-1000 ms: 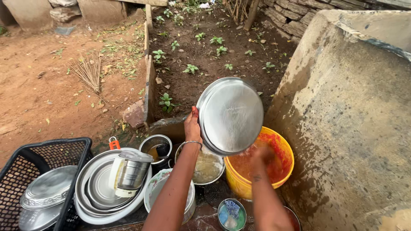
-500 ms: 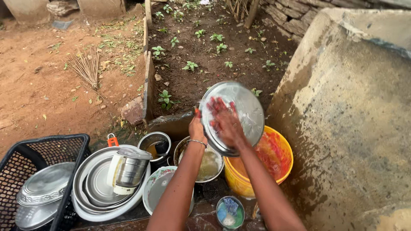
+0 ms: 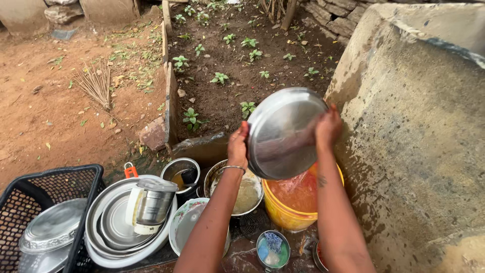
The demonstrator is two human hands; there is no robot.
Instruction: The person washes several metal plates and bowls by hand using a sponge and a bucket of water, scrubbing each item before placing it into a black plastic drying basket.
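Steel plate (image 3: 283, 134) gripped by both rims.

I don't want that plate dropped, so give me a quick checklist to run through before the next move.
1. Both hands on the steel plate: ok. The left hand grips its left rim, the right hand its right rim.
2. Plate over the yellow bucket: ok, it is held tilted above the reddish water.
3. Plate face rinsed: cannot tell; only a wet shine shows.
4. Free spot in the black crate: cannot tell; a steel lid already lies inside.
5. Path leftwards: not ok, the mixer jar and stacked steel basins stand between.
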